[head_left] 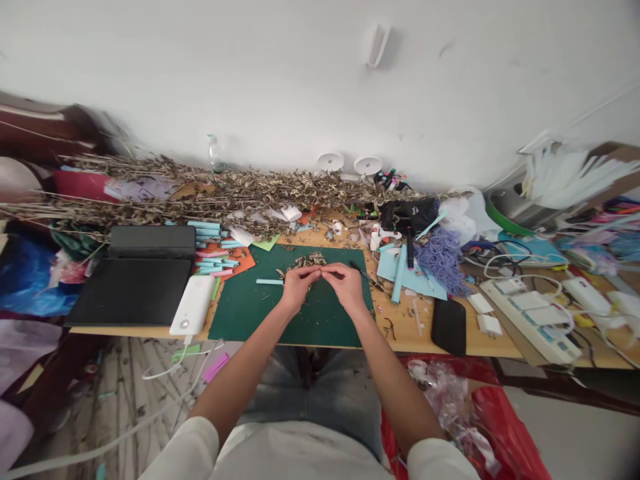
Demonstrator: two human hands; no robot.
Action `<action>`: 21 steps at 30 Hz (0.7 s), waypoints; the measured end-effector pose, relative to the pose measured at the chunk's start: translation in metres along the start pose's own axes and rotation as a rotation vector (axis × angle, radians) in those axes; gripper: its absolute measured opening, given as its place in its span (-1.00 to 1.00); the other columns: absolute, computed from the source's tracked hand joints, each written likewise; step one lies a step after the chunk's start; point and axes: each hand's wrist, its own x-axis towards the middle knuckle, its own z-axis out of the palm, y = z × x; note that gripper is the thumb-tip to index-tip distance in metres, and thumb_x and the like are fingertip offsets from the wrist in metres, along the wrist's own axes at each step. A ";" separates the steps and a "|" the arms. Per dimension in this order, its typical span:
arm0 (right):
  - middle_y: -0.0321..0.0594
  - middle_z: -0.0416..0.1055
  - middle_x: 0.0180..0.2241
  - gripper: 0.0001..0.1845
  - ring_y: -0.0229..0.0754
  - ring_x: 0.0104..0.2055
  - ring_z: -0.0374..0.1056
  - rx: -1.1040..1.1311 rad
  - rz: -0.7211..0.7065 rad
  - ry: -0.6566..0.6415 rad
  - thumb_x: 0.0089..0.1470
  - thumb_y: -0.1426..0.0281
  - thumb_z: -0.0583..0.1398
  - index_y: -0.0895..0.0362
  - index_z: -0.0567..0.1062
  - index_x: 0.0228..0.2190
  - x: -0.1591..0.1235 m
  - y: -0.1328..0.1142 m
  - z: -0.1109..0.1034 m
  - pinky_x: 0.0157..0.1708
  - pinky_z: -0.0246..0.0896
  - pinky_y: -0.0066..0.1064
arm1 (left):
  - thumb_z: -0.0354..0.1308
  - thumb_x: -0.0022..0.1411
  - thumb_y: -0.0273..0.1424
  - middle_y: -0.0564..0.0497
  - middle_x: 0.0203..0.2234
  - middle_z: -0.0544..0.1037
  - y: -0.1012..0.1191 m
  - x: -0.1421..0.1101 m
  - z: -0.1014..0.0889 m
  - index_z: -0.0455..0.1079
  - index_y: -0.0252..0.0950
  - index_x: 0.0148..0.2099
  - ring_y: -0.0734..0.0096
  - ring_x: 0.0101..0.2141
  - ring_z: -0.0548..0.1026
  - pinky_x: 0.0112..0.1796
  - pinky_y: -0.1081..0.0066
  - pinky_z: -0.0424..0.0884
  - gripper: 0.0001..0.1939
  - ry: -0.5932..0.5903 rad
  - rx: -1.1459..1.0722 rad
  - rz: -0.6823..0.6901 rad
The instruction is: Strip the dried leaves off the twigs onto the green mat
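Observation:
My left hand (297, 285) and my right hand (345, 283) meet fingertip to fingertip over the dark green cutting mat (250, 313) at the middle of the wooden desk (410, 333). Both hands are closed in a pinch on something small that I cannot make out. A small heap of dried plant bits (309, 259) lies on the mat just beyond the fingers. A light blue paper roll (269, 281) lies on the mat to the left of my left hand. A dark pen-like tool (364, 273) rests to the right of my right hand.
A black tablet case (135, 280) and a white power bank (193, 305) lie at the left. Dried branches (200, 187) run along the wall. A black phone (449, 325), power strip (530, 317), blue paper (405, 270) and purple yarn (443, 257) crowd the right. A red bag (480, 413) sits below.

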 end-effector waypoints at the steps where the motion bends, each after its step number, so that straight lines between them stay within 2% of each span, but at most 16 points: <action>1: -0.18 0.54 -0.39 -0.85 -0.14 -0.33 0.44 -0.006 0.022 0.019 -0.04 0.33 0.24 0.12 0.60 -0.44 0.000 0.000 0.001 -0.30 0.33 -0.36 | 0.34 -0.04 -0.32 -0.06 -0.40 0.62 0.001 0.000 0.000 0.57 -0.35 -0.23 0.41 -0.42 0.51 -0.30 0.39 0.43 -0.71 -0.003 0.041 0.006; 5: -0.21 0.53 -0.47 -0.84 -0.16 -0.44 0.41 -0.009 0.093 0.129 -0.09 0.30 0.26 0.14 0.57 -0.48 -0.001 0.004 0.009 -0.36 0.33 -0.36 | 0.28 0.00 -0.36 0.02 -0.56 0.55 0.007 0.001 -0.003 0.55 -0.35 -0.29 0.49 -0.54 0.43 -0.46 0.48 0.35 -0.80 0.014 0.196 0.084; 7: -0.20 0.52 -0.48 -0.82 -0.16 -0.43 0.41 0.044 0.110 0.214 -0.10 0.28 0.27 0.15 0.56 -0.48 -0.001 0.006 0.012 -0.35 0.33 -0.35 | 0.28 -0.01 -0.37 0.04 -0.57 0.53 0.008 0.001 -0.005 0.52 -0.35 -0.31 0.52 -0.55 0.42 -0.47 0.50 0.34 -0.81 0.044 0.176 0.116; 9: -0.19 0.52 -0.46 -0.80 -0.15 -0.40 0.42 0.108 0.128 0.241 -0.11 0.27 0.28 0.15 0.56 -0.45 -0.002 0.006 0.013 -0.31 0.35 -0.33 | 0.31 -0.04 -0.36 0.05 -0.55 0.53 0.008 0.000 -0.006 0.50 -0.35 -0.32 0.52 -0.53 0.44 -0.43 0.50 0.37 -0.80 0.058 0.101 0.107; 13: -0.15 0.53 -0.31 -0.82 -0.12 -0.24 0.44 0.085 0.064 0.122 -0.08 0.28 0.28 0.11 0.60 -0.42 -0.007 0.003 0.010 -0.20 0.36 -0.30 | 0.35 -0.08 -0.31 0.00 -0.50 0.57 0.004 -0.005 -0.007 0.51 -0.37 -0.33 0.48 -0.47 0.48 -0.33 0.43 0.43 -0.73 0.014 -0.020 0.025; 16: -0.16 0.50 -0.22 -0.82 -0.13 -0.17 0.42 0.032 -0.007 0.071 -0.03 0.32 0.25 0.08 0.62 -0.35 -0.010 0.004 0.009 -0.16 0.35 -0.32 | 0.37 -0.09 -0.29 -0.06 -0.40 0.60 0.002 -0.007 -0.008 0.54 -0.37 -0.26 0.41 -0.39 0.53 -0.23 0.36 0.46 -0.67 -0.023 -0.083 0.014; 19: -0.17 0.53 -0.23 -0.79 -0.13 -0.16 0.43 0.041 -0.017 0.032 -0.01 0.34 0.23 0.07 0.62 -0.31 -0.010 0.009 0.011 -0.13 0.34 -0.31 | 0.37 -0.08 -0.30 -0.10 -0.28 0.61 0.002 -0.008 -0.010 0.55 -0.36 -0.22 0.35 -0.29 0.55 -0.15 0.31 0.46 -0.65 -0.065 -0.097 0.021; 21: -0.18 0.56 -0.27 -0.79 -0.11 -0.20 0.46 0.042 0.008 0.027 -0.01 0.34 0.23 0.08 0.62 -0.31 -0.010 0.011 0.014 -0.13 0.35 -0.28 | 0.38 -0.10 -0.31 -0.10 -0.30 0.61 0.003 -0.008 -0.011 0.55 -0.37 -0.22 0.35 -0.32 0.55 -0.16 0.30 0.47 -0.64 -0.058 -0.069 0.014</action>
